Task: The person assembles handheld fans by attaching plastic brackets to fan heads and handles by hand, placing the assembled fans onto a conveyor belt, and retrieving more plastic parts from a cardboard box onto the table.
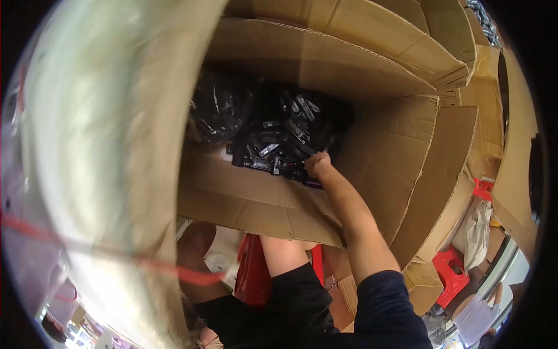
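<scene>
My right hand (318,164) reaches down into a deep cardboard box (383,157) with its fingers curled closed. It is at the near right edge of a heap of small black plastic parts (270,136). Whatever lies in the fingers, if anything, is hidden. Some parts in the heap are long and narrow with shiny or grey faces. A purple strip (314,184) shows just below the hand. Dark, glossy plastic film (221,107) fills the left end of the box. My left hand is out of sight.
A large pale, blurred sheet-like thing (116,145) blocks the left side, crossed by a red strap (192,273). More open cardboard boxes (401,35) stand behind and to the right. Red stools (450,276) and a white bag (474,232) are at the right. Another person (479,308) appears lower right.
</scene>
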The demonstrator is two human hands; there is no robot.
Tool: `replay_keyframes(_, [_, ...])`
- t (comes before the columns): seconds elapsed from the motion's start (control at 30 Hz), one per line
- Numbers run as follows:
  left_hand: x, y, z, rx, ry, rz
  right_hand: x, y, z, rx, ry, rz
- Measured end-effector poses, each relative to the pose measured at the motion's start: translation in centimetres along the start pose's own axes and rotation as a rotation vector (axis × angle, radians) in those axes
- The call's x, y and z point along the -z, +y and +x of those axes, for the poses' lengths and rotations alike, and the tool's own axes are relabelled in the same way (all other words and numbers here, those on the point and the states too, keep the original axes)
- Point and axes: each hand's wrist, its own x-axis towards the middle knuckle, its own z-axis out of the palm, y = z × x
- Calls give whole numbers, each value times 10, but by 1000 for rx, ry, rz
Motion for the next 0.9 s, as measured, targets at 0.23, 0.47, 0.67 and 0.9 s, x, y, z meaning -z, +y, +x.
replay_keyframes(0.23, [-28,-66,-27,-348,109,42,-54,9,23,-9,3,-212])
replay_keyframes(0.47, [-13,-63,-8,-360,26,63,-70,-13,18,30,220,-204])
replay_keyframes(0.67, [-14,-66,-5,-350,-12,35,-42,-11,6,129,310,-175])
replay_keyframes(0.9, [-21,-64,-11,-314,-21,-10,-24,-13,-15,174,174,-194])
